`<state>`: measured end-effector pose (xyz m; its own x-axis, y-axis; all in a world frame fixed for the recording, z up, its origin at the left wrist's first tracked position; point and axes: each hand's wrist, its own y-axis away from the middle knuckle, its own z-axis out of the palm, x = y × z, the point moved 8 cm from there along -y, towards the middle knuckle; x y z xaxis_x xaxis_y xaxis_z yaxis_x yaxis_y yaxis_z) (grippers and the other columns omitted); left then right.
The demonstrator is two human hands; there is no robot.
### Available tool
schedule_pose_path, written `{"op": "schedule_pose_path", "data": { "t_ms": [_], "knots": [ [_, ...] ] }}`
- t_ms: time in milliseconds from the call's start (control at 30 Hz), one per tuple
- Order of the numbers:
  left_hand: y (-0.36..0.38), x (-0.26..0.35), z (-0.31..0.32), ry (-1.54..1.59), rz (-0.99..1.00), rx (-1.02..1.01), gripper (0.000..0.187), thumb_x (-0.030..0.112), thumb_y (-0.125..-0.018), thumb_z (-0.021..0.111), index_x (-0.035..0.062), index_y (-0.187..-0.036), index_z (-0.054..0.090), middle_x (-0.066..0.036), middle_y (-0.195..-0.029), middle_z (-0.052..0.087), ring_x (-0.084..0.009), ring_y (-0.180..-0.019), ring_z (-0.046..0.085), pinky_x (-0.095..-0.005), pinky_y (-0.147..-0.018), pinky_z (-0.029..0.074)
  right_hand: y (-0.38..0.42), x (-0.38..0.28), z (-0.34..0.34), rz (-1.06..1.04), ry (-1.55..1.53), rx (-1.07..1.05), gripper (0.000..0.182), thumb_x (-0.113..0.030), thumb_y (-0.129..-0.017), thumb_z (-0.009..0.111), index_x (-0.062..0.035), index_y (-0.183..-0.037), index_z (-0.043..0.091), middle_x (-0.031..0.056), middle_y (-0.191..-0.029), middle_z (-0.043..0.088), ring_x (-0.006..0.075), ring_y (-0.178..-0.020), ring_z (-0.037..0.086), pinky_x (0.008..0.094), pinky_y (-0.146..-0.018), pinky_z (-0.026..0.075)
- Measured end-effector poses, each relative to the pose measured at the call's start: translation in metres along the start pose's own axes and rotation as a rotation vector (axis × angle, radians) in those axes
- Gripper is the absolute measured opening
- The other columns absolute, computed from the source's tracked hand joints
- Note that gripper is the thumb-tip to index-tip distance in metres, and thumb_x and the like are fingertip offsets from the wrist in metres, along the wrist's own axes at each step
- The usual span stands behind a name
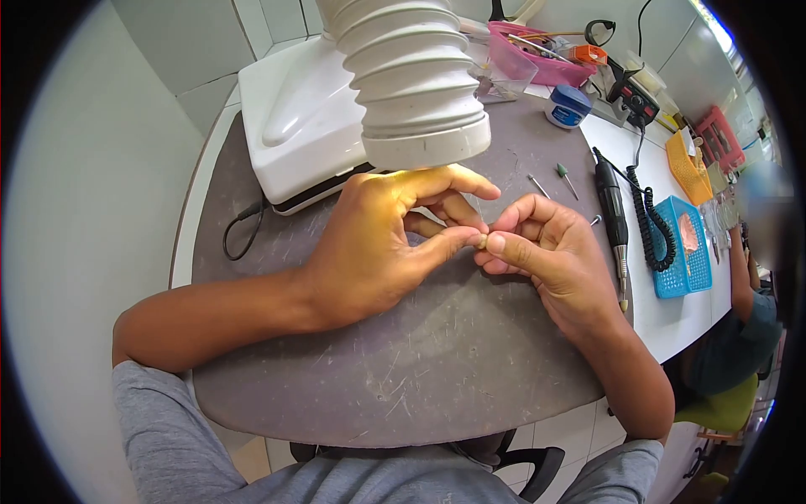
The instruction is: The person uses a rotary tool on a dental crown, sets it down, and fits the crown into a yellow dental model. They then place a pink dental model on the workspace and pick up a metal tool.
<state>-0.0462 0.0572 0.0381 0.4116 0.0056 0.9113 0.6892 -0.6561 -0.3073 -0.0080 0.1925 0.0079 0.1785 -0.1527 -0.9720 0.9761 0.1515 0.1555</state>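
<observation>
Over the middle of the grey work mat, my left hand (378, 239) and my right hand (550, 248) meet fingertip to fingertip. Between them is a small cream piece (482, 242) that looks like a dental crown, mostly covered by the fingers. My left thumb and a fingertip pinch it from the left, while the index finger stretches out above. From the right, my right thumb and curled fingers grip it. Just above my left hand hangs the mouth of a white ribbed hose (428, 143), and yellow light falls on the knuckles.
A white machine (306, 126) stands back left. To the right lie a black rotary handpiece (611, 202) with a coiled cord, burs (567, 180), a blue-lidded jar (568, 107) and a blue basket (682, 252). A pink tray (537, 63) holds tools behind. Another person's arm (740, 273) shows at far right.
</observation>
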Motion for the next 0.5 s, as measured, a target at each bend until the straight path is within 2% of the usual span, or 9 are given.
{"op": "schedule_pose_path", "data": {
  "t_ms": [167,267,400,500],
  "knots": [
    [0.001,-0.005,0.001,0.136,-0.148,0.003,0.030,-0.001,-0.088,0.066,-0.0021,-0.116,0.056,-0.010,-0.099,0.066,-0.0122,-0.089,0.066,-0.0250,-0.080,0.055,0.001,-0.001,0.001,0.016,0.055,0.007,0.016,-0.006,-0.090,0.067,0.0029,-0.099,0.057,0.0121,-0.094,0.067,0.0147,-0.086,0.066,0.0248,-0.076,0.055],
    [0.002,-0.006,0.001,0.152,-0.129,0.020,0.029,0.000,-0.089,0.065,-0.0025,-0.116,0.056,-0.010,-0.094,0.066,-0.0117,-0.089,0.066,-0.0244,-0.079,0.055,0.001,-0.001,0.001,0.020,0.036,0.009,0.016,-0.007,-0.090,0.066,0.0026,-0.099,0.057,0.0119,-0.094,0.067,0.0148,-0.085,0.067,0.0248,-0.076,0.055],
    [0.002,-0.006,0.002,0.152,-0.112,0.018,0.026,0.002,-0.090,0.064,-0.0029,-0.114,0.057,-0.010,-0.097,0.066,-0.0118,-0.088,0.065,-0.0249,-0.080,0.055,0.001,0.000,0.001,0.032,0.034,0.005,0.019,-0.007,-0.090,0.066,0.0033,-0.103,0.056,0.0121,-0.094,0.067,0.0148,-0.085,0.067,0.0245,-0.076,0.055],
    [-0.001,-0.011,-0.004,0.158,-0.105,0.053,0.024,0.004,-0.090,0.065,-0.0009,-0.112,0.060,-0.008,-0.088,0.068,-0.0106,-0.081,0.065,-0.0246,-0.073,0.055,0.000,-0.002,0.002,-0.009,-0.010,0.014,0.014,-0.007,-0.090,0.066,0.0029,-0.098,0.060,0.0097,-0.092,0.067,0.0138,-0.084,0.066,0.0244,-0.073,0.054]
  ]
}}
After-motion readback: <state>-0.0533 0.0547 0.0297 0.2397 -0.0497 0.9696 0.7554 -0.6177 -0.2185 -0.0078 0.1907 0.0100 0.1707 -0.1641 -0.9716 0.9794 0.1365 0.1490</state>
